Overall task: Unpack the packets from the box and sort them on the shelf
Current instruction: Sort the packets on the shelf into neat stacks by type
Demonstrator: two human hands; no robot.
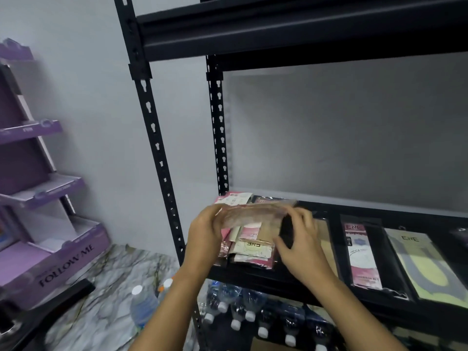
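**Hands hold bundle over shelf**

Over a pile at the shelf's left end, the left hand has its grip curled round one edge of the packet bundle. The right hand pinches the other edge, likely keeping the slippery stack square. Farther right, a pink packet and a yellow packet lie flat, apart, seemingly sorted by kind.

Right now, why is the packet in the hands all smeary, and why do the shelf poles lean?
Head view: the packet between the left hand and right hand is blurred, probably by motion; head view, the wide-angle lens tilts and bows the shelf post.
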